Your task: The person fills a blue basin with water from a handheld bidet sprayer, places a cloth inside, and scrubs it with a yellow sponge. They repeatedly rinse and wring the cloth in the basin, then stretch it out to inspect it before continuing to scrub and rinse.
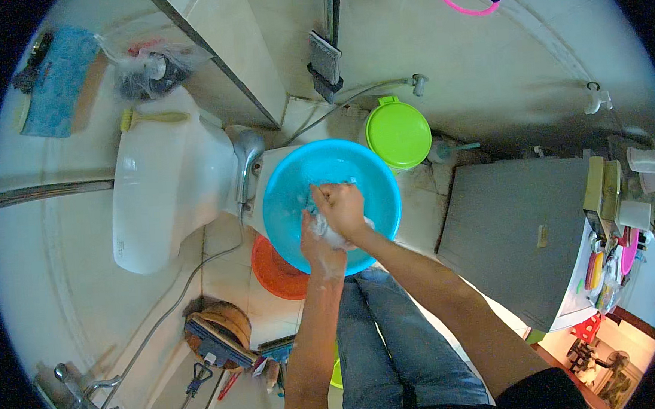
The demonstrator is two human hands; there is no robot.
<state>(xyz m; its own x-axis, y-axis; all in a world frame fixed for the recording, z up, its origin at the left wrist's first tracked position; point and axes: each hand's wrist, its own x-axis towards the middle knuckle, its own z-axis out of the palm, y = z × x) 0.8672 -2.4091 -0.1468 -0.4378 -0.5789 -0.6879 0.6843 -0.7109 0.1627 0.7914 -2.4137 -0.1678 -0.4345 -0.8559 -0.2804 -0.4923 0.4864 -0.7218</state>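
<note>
A round blue plastic basin [383,201] stands in front of me, over a white surface beside the toilet tank. Inside it, my left hand [318,239] and my right hand [344,206] are close together on a wet, white soapy cloth [329,232]. The right hand is curled into a fist at the cloth's upper side. My left hand lies along the cloth's lower left side, its fingers partly hidden. Suds show on the left wrist. A red-orange basin [275,272] sits lower, partly beneath the blue one.
A green-lidded bucket [399,134] stands beyond the basin at right. The white toilet tank [162,175] with a brush [159,117] is at left, near a hand shower [247,159] and its hose. A grey cabinet [515,238] stands right. A squeegee-like tool [220,340] leans lower left.
</note>
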